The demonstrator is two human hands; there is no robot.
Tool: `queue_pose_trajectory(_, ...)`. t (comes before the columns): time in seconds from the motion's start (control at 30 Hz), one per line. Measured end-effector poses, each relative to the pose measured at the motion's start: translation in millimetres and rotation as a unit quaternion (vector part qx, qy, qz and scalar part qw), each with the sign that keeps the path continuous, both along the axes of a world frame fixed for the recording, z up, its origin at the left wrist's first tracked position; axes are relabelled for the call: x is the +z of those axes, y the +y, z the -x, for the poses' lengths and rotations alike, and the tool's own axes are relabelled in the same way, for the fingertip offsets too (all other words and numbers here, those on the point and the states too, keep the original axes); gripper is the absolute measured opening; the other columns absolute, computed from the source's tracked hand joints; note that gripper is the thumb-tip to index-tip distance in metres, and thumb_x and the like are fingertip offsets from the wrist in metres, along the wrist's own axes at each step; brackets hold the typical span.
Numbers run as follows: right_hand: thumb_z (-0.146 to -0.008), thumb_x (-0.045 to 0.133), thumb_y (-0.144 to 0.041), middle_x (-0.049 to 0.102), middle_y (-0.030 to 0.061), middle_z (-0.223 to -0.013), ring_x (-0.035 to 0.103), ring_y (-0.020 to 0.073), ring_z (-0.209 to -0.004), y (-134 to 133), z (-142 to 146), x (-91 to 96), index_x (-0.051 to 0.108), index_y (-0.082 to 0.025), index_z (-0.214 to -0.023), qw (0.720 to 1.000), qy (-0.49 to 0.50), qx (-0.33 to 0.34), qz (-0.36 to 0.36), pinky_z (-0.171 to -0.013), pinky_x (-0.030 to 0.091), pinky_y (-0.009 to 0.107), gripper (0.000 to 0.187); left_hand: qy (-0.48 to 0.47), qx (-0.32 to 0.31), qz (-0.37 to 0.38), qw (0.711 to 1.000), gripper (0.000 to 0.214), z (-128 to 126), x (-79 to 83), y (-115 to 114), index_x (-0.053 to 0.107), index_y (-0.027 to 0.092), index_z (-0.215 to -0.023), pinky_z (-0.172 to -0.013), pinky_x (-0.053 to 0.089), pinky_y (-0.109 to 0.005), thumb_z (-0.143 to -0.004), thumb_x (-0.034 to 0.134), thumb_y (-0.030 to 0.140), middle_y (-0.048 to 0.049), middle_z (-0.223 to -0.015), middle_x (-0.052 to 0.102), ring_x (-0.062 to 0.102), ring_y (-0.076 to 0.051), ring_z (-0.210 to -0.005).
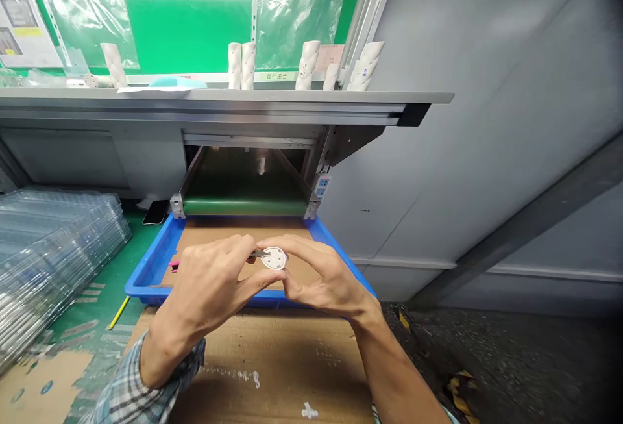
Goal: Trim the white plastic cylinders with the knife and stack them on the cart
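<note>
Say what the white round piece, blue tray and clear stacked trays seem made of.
White round piece: probably matte plastic, evenly coloured. Blue tray: likely plastic, satin sheen, rounded corners. Clear stacked trays: apparently thin, glossy plastic, see-through with bright reflections.

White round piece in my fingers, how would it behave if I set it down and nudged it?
The white round piece could roll if stood on its edge, given its round outline. It's probably fairly stiff: its rim looks undented in the right hand's pinch.

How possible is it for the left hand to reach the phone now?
Probably yes: the phone lies uncovered beside the tray, with nothing visible blocking it, but the left hand may need to release the tool first.
</note>
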State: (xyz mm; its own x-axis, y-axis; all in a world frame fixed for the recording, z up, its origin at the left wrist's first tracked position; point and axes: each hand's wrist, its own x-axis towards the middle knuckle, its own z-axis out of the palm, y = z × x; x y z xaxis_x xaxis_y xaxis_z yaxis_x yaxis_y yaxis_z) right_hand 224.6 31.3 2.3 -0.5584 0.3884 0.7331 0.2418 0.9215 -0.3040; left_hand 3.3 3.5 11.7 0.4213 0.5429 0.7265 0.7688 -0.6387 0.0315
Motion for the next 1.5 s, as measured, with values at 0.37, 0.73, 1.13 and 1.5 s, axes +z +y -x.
queue_pose_trajectory(0.37,-0.091,0.06,-0.004,0.078,0.0079,-0.126,0.077,0.0195,-0.112,2.2,-5.3,-2.6,0.063,-0.024,-0.142,0.999,-0.004,-0.006,-0.032,-0.098,0.065,0.031,0.055,0.024,0.008,-0.002,1.0,0.054,-3.1,-2.7,-1.8,0.06,0.022,-0.087,-0.056,0.03,-0.033,-0.113,0.033,0.06,0.0012,-0.074,0.072,0.067,-0.017,-0.063)
queue_pose_trajectory(0.73,-0.092,0.059,-0.005,0.077,0.0092,-0.129,0.075,0.0209,-0.118,2.6,-6.8,-3.3,0.061,-0.023,-0.147,0.999,-0.007,-0.013,-0.042,-0.103,0.063,0.034,0.058,0.032,0.003,0.01,0.999,0.054,-2.7,-2.5,-2.3,0.061,0.022,-0.084,-0.056,0.023,-0.033,-0.114,0.032,0.056,0.0008,-0.071,0.068,0.06,-0.016,-0.06)
queue_pose_trajectory(1.13,-0.103,0.057,-0.014,0.075,0.0096,-0.131,0.072,0.0217,-0.118,-1.6,-6.4,3.7,0.061,-0.024,-0.147,0.998,0.006,0.033,0.048,-0.102,0.061,0.035,0.045,-0.012,-0.014,0.043,0.999,0.05,-1.5,-1.7,-0.3,0.059,0.022,-0.085,-0.056,0.031,-0.031,-0.111,0.04,0.06,0.0027,-0.074,0.072,0.064,-0.016,-0.062)
queue_pose_trajectory(1.5,-0.103,0.07,-0.024,0.073,0.0096,-0.126,0.072,0.0239,-0.118,0.3,-7.1,-0.4,0.064,-0.026,-0.14,0.999,0.043,-0.018,0.004,-0.104,0.062,0.039,0.038,0.004,0.016,0.04,0.999,0.053,-2.9,-5.7,-1.6,0.055,0.022,-0.085,-0.055,0.023,-0.033,-0.112,0.035,0.062,0.0017,-0.072,0.07,0.061,-0.017,-0.059)
